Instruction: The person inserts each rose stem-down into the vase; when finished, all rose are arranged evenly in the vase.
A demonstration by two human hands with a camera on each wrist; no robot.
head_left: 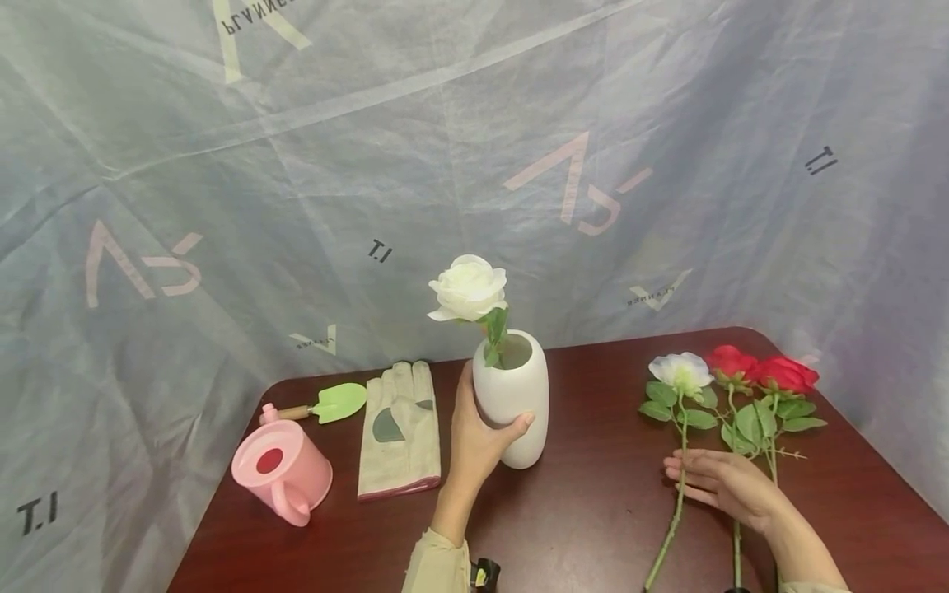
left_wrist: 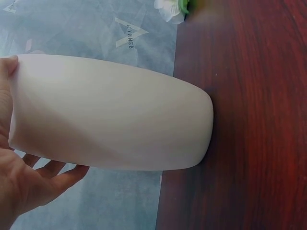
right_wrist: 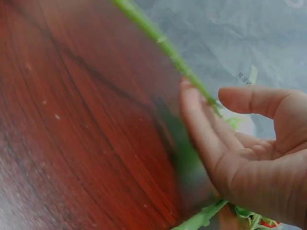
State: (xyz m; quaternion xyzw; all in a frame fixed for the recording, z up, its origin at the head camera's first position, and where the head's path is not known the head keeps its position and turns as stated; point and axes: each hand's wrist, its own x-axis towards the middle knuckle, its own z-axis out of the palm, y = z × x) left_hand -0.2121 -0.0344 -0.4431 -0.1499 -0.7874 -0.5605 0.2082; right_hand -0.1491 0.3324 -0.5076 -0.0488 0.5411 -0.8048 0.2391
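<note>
In the head view, my left hand (head_left: pixel 478 436) grips a white vase (head_left: pixel 519 412), its thumb across the front and its fingers at the left side. One white rose (head_left: pixel 469 288) stands in the vase, leaning left. The left wrist view shows the vase (left_wrist: pixel 115 115) with its base at the table. My right hand (head_left: pixel 730 486) has its fingers extended beneath the green stem (head_left: pixel 676 511) of a pale white-blue rose (head_left: pixel 680 375). In the right wrist view, the thumb (right_wrist: pixel 249 100) stands apart from the fingers, close beside that stem (right_wrist: pixel 168 48).
Two red roses (head_left: pixel 787 375) lie at the right, their stems running under or behind my right hand. At the left are a pink watering can (head_left: pixel 311 469), a green trowel (head_left: pixel 341 402) and garden gloves (head_left: pixel 400 445). A grey printed cloth (head_left: pixel 445 165) hangs behind the table (head_left: pixel 586 527).
</note>
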